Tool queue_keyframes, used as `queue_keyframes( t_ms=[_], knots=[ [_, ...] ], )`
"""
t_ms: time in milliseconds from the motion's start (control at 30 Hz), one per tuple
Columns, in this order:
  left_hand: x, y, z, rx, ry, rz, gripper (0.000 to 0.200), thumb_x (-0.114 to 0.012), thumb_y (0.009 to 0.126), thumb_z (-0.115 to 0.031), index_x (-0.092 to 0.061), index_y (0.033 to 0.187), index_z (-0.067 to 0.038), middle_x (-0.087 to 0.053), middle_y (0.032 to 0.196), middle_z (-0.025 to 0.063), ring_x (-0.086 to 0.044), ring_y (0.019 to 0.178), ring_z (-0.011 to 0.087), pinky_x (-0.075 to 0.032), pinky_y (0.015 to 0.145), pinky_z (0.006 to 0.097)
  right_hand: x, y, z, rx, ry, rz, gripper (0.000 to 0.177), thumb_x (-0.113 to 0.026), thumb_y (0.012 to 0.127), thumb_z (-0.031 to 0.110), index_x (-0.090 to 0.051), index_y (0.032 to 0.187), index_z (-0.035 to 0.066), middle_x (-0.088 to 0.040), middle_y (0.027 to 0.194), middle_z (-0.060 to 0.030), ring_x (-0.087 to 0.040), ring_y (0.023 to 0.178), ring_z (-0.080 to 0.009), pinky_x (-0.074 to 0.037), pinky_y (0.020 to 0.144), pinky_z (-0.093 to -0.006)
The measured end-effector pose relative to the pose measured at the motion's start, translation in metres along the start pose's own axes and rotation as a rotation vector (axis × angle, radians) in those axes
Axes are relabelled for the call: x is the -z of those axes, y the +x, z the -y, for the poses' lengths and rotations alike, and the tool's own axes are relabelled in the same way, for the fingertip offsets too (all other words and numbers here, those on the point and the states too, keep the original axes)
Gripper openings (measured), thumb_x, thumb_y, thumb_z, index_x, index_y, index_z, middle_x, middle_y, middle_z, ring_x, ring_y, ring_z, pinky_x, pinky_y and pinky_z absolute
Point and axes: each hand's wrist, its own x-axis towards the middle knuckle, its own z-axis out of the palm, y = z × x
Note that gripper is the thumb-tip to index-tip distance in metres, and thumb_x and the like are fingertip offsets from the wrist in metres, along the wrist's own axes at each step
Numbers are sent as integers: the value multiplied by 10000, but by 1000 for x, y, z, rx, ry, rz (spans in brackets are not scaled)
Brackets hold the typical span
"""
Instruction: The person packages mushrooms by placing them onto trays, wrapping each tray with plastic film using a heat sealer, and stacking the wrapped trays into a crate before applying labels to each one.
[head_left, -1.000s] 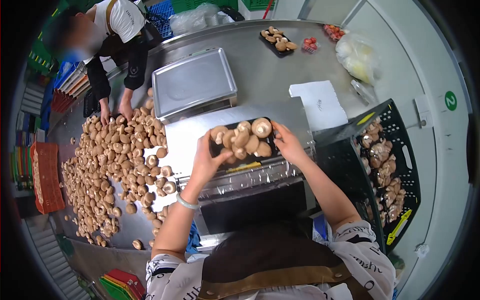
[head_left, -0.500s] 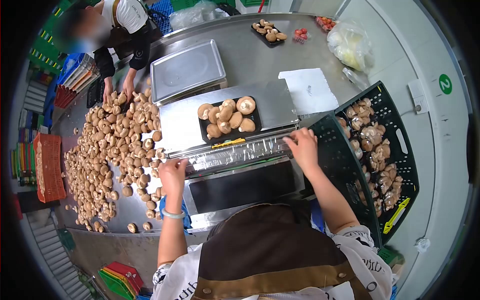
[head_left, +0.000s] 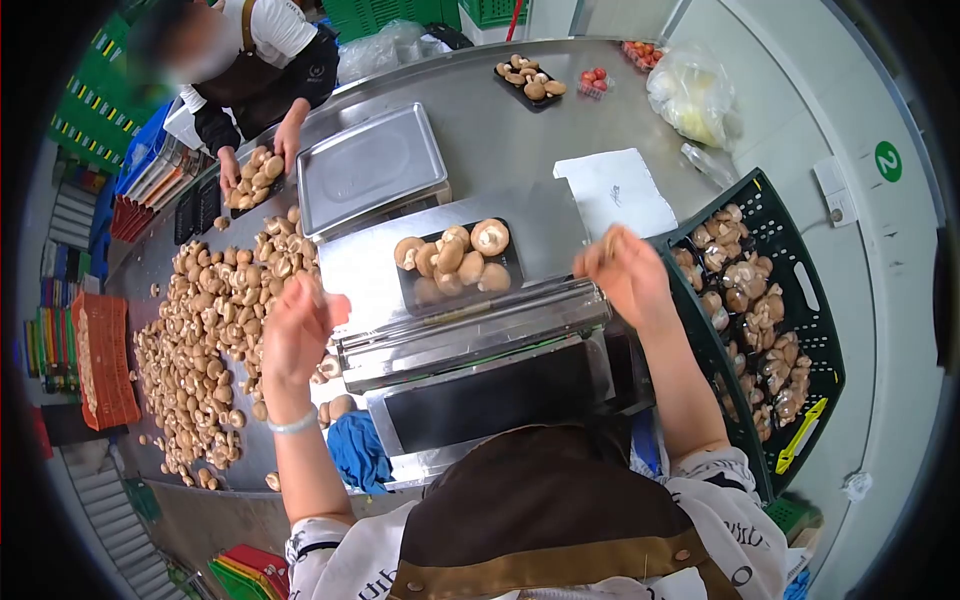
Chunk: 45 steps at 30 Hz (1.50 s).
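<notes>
A black tray of shiitake mushrooms (head_left: pixel 456 258) rests on the metal plate of the wrapping machine (head_left: pixel 490 395). Clear plastic film (head_left: pixel 470 310) stretches up from the machine's front, and the tray's near edge looks hazy through it. My left hand (head_left: pixel 298 325), fingers closed, pinches the film's left end beside the mushroom pile. At the right end, my right hand (head_left: pixel 630 275) is closed on the film near the paper sheet. Both hands are slightly blurred, and the film at the fingertips is hard to see.
Loose shiitake (head_left: pixel 200 350) cover the table's left side. A co-worker's hands (head_left: pixel 290 135) hold a filled tray beside the scale (head_left: pixel 370 170). At right stands a dark green crate (head_left: pixel 825 350) of packed mushrooms. A blue cloth (head_left: pixel 358 450) lies by the machine; an orange basket (head_left: pixel 120 360) stands far left.
Both my hands have risen from the machine's front bar and moved outward, drawing the film up. The co-worker's hands have lifted out of the pile and now hold a filled tray.
</notes>
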Motion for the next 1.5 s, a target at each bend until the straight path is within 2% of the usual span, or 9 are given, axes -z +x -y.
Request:
queue_keyframes(
  t_ms=[133,267,333,500,667,800,1067,1333,1500],
  knots=[
    [-6,88,38,-340,44,-116,129,-489,985,-202,-481,920,-91,-592,1212,234,-541,1187,260,-385,1014,354,-18,85,-25,214,-323,-161,107,-454,981,122,-495,965,24,-635,1095,-159,-557,1128,-266,-395,992,-367],
    [30,134,111,-119,1042,-249,164,-501,971,-203,-479,925,-48,-653,907,110,-611,864,235,-460,811,347,38,140,-109,98,-1150,-225,158,-497,946,155,-476,1003,9,-653,1017,-199,-623,957,-364,-483,802,-424],
    [34,134,126,-111,1009,-197,142,-497,968,-184,-477,932,-48,-583,766,65,-552,719,174,-449,678,353,33,142,-114,-104,-1347,-129,163,-522,921,156,-482,989,14,-645,962,-211,-613,918,-396,-475,774,-445],
    [25,107,110,230,425,26,83,-502,975,-133,-475,1047,-105,-561,853,4,-507,749,62,-412,637,200,28,128,-112,-247,-1255,47,202,-544,910,181,-508,997,2,-650,911,-171,-626,856,-334,-476,760,-409],
    [19,54,120,334,443,3,325,-502,989,-289,-620,1072,3,-614,966,30,-533,907,100,-434,825,270,21,71,-100,-356,-1103,131,371,-537,935,350,-594,1008,-9,-642,916,-152,-613,894,-247,-461,803,-354],
    [19,43,126,112,839,-43,433,-447,1002,-345,-589,955,62,-595,864,134,-528,835,197,-424,808,331,29,54,-113,226,-1244,165,401,-476,973,357,-608,964,-21,-620,860,-174,-584,819,-324,-453,758,-376],
    [-61,-19,66,-290,961,-233,316,-409,984,-150,-617,888,68,-578,703,154,-493,584,233,-419,603,353,-56,3,-35,38,-1156,-4,370,-443,989,318,-524,834,-7,-533,687,-197,-524,654,-378,-398,607,-409],
    [-65,-106,106,321,674,-243,453,-439,1009,-360,-572,673,-87,-386,528,-75,-325,472,28,-234,427,228,-56,-83,-56,-208,-1119,9,416,-433,985,356,-559,849,-17,-554,700,-209,-541,684,-400,-417,636,-430],
    [-17,-92,211,237,1021,-273,505,-489,980,-339,-590,731,89,-520,602,241,-496,547,270,-408,581,418,14,-99,-147,-301,-1266,-83,536,-431,962,461,-608,873,-37,-618,868,-278,-588,868,-452,-455,760,-496]
  ],
)
